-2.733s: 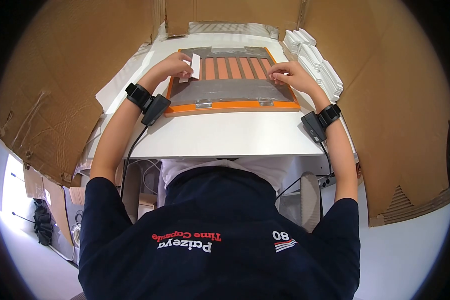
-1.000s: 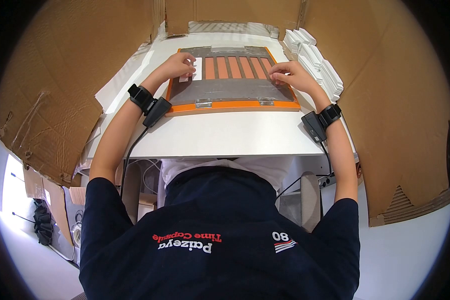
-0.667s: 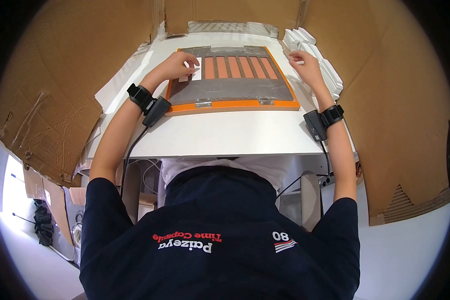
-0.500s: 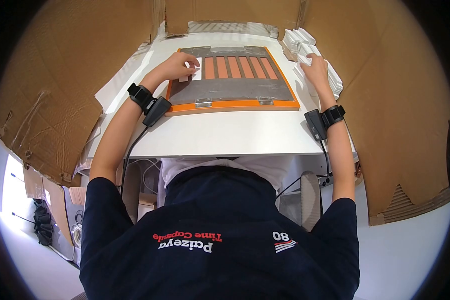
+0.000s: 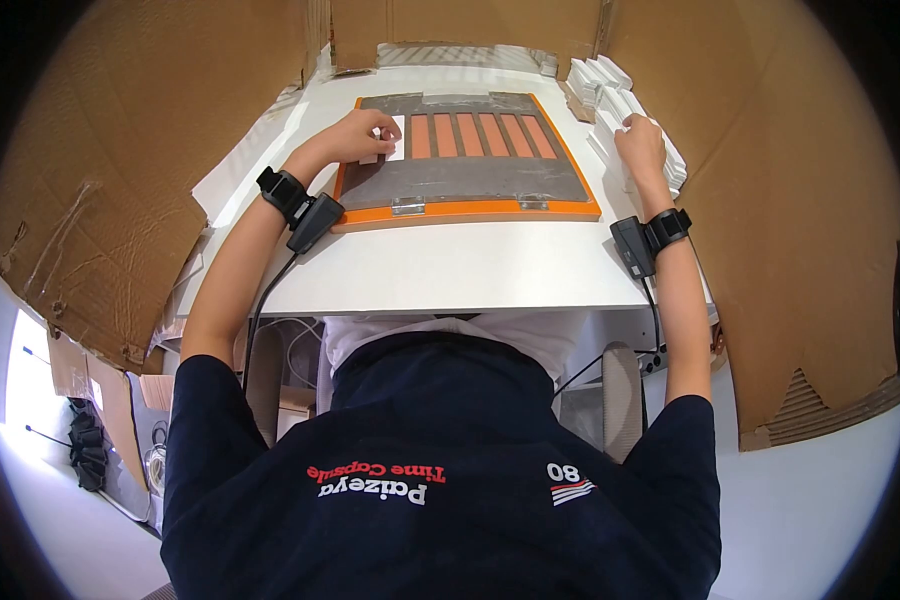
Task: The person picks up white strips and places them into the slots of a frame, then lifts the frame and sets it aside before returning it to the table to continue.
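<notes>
My left hand (image 5: 363,137) is over the left end of a grey board (image 5: 400,185) with an orange frame. Its thumb and fingers are bent together at a white card (image 5: 399,152) lying on the board. Right of that card, several orange-pink strips (image 5: 468,135) show through slots in the grey surface. On the right, my right hand (image 5: 642,150) is held with curled fingers against stacked white folded cards (image 5: 615,105). The hand covers whatever is between its fingertips.
The board lies on a white table (image 5: 470,265). Clear clips (image 5: 408,206) sit along its near edge. Cardboard walls (image 5: 790,200) stand around the table. Black devices (image 5: 315,222) are strapped to both wrists, with cables hanging down.
My right hand has drawn slightly toward me along the white stack, its fingers more closed. My left hand stays at the white card with only a small shift.
</notes>
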`<action>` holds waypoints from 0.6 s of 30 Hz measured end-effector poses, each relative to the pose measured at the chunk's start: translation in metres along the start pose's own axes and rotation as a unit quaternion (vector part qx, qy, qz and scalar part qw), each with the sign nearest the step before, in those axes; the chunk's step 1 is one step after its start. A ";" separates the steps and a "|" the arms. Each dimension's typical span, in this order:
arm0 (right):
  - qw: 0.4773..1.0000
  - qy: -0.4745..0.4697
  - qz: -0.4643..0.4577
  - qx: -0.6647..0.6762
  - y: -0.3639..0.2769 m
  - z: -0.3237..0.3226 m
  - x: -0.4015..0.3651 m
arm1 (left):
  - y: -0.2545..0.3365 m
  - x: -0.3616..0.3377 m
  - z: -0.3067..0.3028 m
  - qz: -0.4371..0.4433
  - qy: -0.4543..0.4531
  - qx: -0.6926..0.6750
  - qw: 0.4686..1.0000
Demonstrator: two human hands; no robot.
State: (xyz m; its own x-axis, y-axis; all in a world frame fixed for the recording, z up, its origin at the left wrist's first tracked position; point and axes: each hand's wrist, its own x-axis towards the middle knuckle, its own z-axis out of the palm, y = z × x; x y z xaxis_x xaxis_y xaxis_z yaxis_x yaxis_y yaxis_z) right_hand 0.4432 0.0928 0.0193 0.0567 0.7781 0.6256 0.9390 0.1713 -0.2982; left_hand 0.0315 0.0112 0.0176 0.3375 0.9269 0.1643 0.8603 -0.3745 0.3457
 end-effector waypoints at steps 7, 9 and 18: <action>1.000 -0.004 -0.010 -0.011 -0.003 -0.004 -0.002 | 0.002 -0.001 0.000 -0.010 -0.005 0.005 1.000; 1.000 0.003 -0.009 -0.013 -0.001 -0.004 -0.002 | 0.002 0.000 0.000 -0.008 -0.007 0.004 1.000; 0.999 0.016 -0.030 -0.010 -0.001 -0.005 -0.002 | -0.004 0.000 0.002 0.001 -0.006 -0.016 1.000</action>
State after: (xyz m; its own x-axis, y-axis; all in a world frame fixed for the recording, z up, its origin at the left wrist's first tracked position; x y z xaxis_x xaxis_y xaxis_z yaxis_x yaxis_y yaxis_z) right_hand 0.4439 0.0879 0.0223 0.0109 0.7477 0.6639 0.9476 0.2042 -0.2455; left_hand 0.0291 0.0130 0.0148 0.3436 0.9265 0.1533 0.8475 -0.3762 0.3744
